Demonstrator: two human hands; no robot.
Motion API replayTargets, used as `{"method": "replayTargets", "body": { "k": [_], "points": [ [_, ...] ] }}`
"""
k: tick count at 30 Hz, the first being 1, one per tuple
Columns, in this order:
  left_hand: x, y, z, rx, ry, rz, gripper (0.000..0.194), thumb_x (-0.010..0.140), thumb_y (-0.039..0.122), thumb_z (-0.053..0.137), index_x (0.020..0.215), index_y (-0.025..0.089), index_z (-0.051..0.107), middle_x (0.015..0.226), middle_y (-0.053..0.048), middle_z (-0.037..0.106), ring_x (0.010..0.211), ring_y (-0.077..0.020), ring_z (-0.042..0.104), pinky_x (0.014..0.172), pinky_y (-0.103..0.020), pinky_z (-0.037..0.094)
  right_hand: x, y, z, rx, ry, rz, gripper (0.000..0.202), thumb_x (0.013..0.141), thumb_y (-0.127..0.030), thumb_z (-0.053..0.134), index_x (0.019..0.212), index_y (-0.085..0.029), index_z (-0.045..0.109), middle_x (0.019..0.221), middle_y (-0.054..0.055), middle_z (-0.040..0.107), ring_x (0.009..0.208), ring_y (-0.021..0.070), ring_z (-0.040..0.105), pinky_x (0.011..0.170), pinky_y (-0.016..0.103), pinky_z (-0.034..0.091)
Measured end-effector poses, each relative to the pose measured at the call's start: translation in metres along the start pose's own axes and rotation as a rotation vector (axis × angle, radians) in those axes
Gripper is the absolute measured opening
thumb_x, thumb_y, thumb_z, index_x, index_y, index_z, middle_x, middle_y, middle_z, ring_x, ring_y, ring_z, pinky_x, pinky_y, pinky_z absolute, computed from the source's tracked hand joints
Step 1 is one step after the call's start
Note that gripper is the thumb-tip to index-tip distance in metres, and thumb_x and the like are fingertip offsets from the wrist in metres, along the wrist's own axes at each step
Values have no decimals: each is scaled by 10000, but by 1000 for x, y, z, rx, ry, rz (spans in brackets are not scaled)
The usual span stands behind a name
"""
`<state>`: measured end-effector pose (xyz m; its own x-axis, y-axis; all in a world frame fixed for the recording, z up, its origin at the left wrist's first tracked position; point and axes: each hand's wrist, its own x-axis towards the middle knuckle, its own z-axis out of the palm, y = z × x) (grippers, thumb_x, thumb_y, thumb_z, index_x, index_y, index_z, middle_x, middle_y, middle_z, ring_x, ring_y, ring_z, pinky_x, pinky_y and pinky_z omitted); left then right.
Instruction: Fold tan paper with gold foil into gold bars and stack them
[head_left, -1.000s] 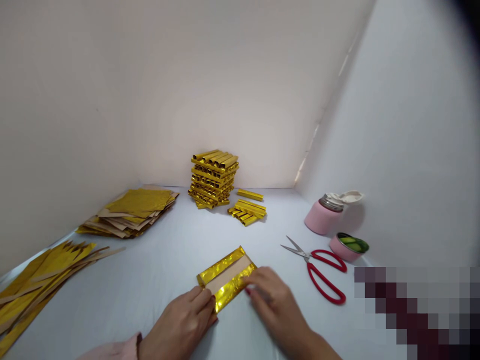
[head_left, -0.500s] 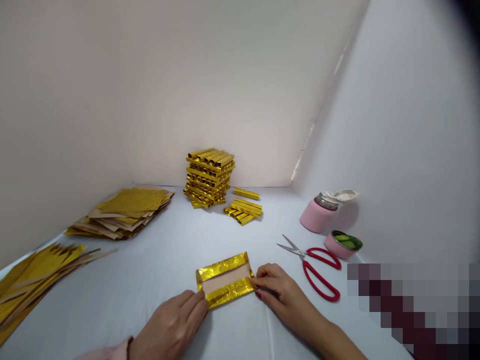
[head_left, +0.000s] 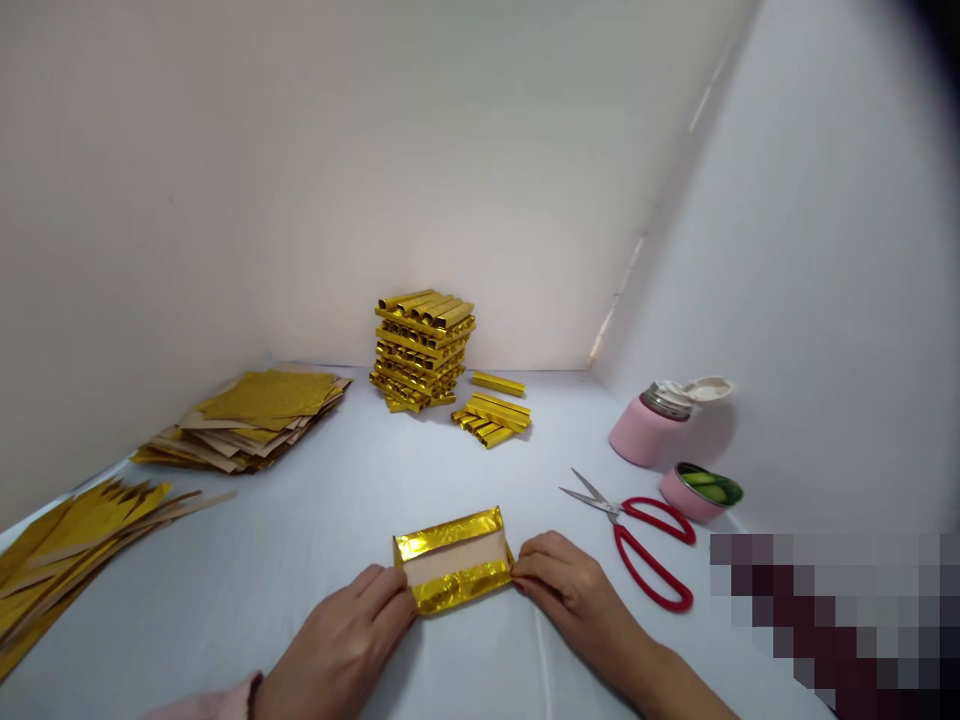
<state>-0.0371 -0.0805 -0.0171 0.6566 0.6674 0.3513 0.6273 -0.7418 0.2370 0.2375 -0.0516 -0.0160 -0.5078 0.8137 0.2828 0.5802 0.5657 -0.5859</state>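
Note:
A gold foil sheet (head_left: pixel 454 560) lies on the table in front of me, its two long edges folded inward so that a pale strip of its inner side shows between them. My left hand (head_left: pixel 349 630) has its fingers closed on the sheet's lower left corner. At the right end, my right hand (head_left: pixel 581 600) pinches the lower corner between thumb and fingers. Open red-handled scissors (head_left: pixel 616 515) rest to the right of the sheet, touching neither hand.
Gold sticks form a tall stack (head_left: pixel 424 350) at the back, with a small pile (head_left: pixel 491 418) beside it. Gold sheets (head_left: pixel 255 410) and cut strips (head_left: pixel 82 540) lie at left. A pink jar (head_left: pixel 649 430) and a pink bowl with green slices (head_left: pixel 701 492) stand at right.
My right hand's fingers have closed more tightly at the sheet's lower right corner. My left hand stays at its corner. The view has shifted slightly.

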Motion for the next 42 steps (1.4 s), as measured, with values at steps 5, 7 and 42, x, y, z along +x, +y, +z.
{"method": "replayTargets", "body": {
  "k": [5,7,42],
  "points": [
    [0,-3,1,-143,2,-136,296,972,160,306,883,206,585,845,-38,625,754,-181,592,675,-279,519,5,-1,-3,72,-35,77,176,902,-156,496,807,-219,631,854,33,592,847,181,556,759,307,460],
    [1,-5,2,-204,5,-203,285,971,194,334,846,208,589,831,-31,616,754,-176,591,667,-270,505,7,-2,-3,71,-31,96,173,898,-160,494,776,-217,602,833,27,579,839,187,542,767,326,442],
    [2,-5,12,-168,148,-231,255,913,178,413,1021,264,628,817,-17,645,710,-175,637,625,-253,526,13,-5,12,3,86,191,151,848,-130,528,714,-198,516,781,19,540,779,196,498,736,354,383]
  ]
}}
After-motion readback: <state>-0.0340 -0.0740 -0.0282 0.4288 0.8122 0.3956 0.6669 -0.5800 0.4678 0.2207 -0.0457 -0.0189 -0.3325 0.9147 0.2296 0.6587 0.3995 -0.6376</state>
